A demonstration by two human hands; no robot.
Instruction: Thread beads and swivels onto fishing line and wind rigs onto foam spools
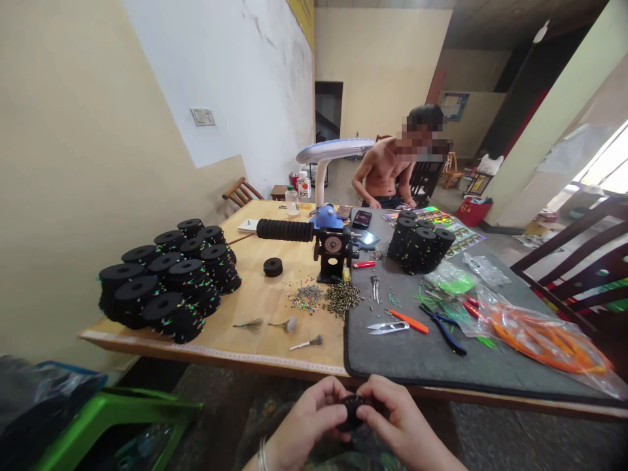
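My left hand [314, 418] and my right hand [397, 418] are held together below the table's near edge. Both are closed around one small black foam spool [351, 411], pinched between the fingers of the two hands. On the wooden table [255, 307] ahead stands a black and blue winding machine [330, 245] with a long black foam handle. A single black spool [273, 266] lies beside it. Piles of small beads [324, 297] lie in front of the machine.
Stacked black spools [169, 278] fill the table's left side and another stack [419, 242] stands on the grey mat [422, 353]. Snips [387, 327], orange cutter [409, 320], blue pliers [446, 327] and plastic bags [544, 337] lie on the mat. A person [392, 170] sits at the far end.
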